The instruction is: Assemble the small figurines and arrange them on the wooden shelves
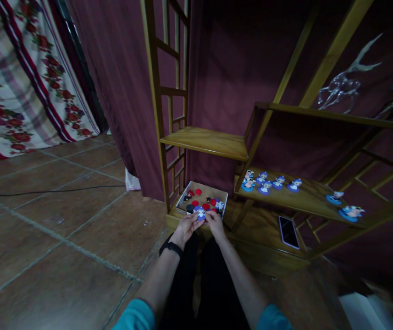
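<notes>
Between my two hands is a small purple-and-white figurine (200, 213), upright on a purple base. The fingers of my left hand (186, 228) close on its left side, and those of my right hand (214, 223) pinch it from the right. Just beyond them, a shallow white box (224, 196) holds red discs, a dark disc and several small figures, partly hidden by my hands. Similar purple figurines (264, 187) stand on the low wooden shelf (306, 201) to the right, alongside several with blue bases (351, 212).
A phone (289, 232) lies on the bottom board at right. Above the box juts a wooden shelf (206, 141), with a lattice post (158, 105) on its left. A clear deer ornament (340, 89) stands higher up. A black cable (55, 189) crosses the tiled floor.
</notes>
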{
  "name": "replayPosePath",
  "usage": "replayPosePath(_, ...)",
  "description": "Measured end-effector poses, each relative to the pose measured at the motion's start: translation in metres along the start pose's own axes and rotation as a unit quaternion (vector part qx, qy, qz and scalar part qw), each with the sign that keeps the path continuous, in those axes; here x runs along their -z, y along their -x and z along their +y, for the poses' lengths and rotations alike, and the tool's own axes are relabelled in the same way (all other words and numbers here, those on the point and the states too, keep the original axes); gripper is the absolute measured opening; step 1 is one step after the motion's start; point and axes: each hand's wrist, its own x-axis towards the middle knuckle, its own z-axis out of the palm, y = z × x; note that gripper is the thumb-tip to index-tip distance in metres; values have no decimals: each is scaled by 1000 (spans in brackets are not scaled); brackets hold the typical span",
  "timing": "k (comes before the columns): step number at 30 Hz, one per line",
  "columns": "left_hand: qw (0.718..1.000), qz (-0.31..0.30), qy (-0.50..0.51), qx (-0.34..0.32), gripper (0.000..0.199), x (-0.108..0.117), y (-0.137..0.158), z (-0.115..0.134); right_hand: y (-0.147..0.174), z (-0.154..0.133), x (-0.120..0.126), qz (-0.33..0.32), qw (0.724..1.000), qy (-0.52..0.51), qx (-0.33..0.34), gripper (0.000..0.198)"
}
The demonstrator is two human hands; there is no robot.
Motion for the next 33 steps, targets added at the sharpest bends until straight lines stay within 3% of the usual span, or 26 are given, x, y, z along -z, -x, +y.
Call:
replayPosePath(12,1000,11,13,6,7,2,-6,-3,5,-9,-1,-1,999,-14,-29,21)
replayPosePath(33,1000,3,16,26,10,3,-5,1,7,-15,-5,13,997,-48,-59,30)
